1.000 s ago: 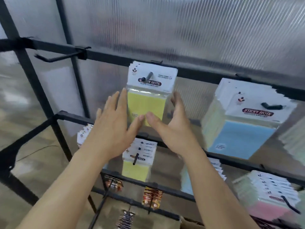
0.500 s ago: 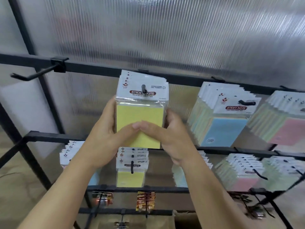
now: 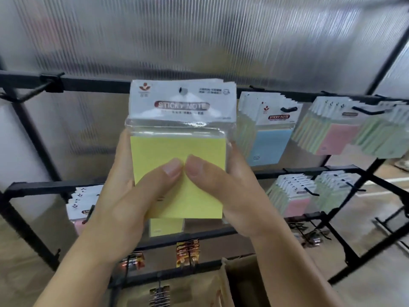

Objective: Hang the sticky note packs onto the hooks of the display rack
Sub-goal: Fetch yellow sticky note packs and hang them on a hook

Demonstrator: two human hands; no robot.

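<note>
Packs: a stack of yellow sticky note packs (image 3: 177, 149) in clear sleeves with white "STICKY NOTE" header cards, held upright in front of the top rail (image 3: 93, 84) of the display rack, near its middle.
Header hole: level with the top rail; whether a hook passes through it cannot be told.
Left hand (image 3: 124, 196): clamped on the stack's left edge, thumb (image 3: 170, 169) pressed flat on the yellow front, fingers wrapped behind and hidden.
Right hand (image 3: 234, 191): clamped on the stack's right edge in the same way, thumb (image 3: 197, 167) on the front; the two thumb tips touch.
Top rail, left end: a bare black hook (image 3: 33, 94) sticking out, well apart from the stack.
Top rail, right half: blue packs (image 3: 270, 142) hanging just beside the held stack, then pink packs (image 3: 338, 138) and green packs (image 3: 380, 140) towards the right end.
Middle rail: more packs at the left (image 3: 81, 202) and right (image 3: 296, 202); one yellow pack (image 3: 167, 227) shows below the held stack.
Lower rails: small carded items (image 3: 188, 251), too blurred to name.
Bottom edge: an open cardboard box (image 3: 239, 282) below the right forearm.
Behind the rack: a ribbed translucent panel (image 3: 199, 36).
</note>
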